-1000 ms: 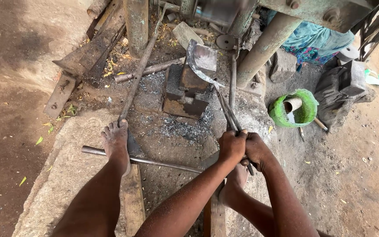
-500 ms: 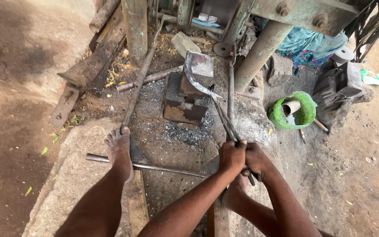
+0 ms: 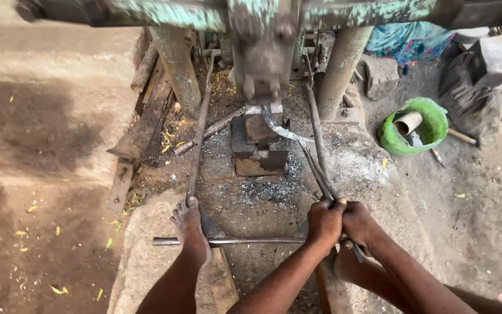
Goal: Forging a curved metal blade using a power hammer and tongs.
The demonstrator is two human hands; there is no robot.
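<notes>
Long dark iron tongs (image 3: 319, 168) run from both hands up to a curved grey metal blade (image 3: 279, 127), which lies on a rusty block anvil (image 3: 258, 146) under the worn green press head (image 3: 262, 64). The left hand (image 3: 325, 222) and right hand (image 3: 360, 224) sit side by side, each wrapped tight around the tong handles. A bare foot (image 3: 190, 227) rests beside a thin steel rod (image 3: 228, 240). A green plastic bowl (image 3: 434, 119) stands well apart at right.

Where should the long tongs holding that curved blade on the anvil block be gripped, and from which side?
Grip the tongs at the near handle ends, coming from the person's side, as the left hand and right hand do now. The long reins run back from the curved blade, keeping hands away from the press head.
</notes>
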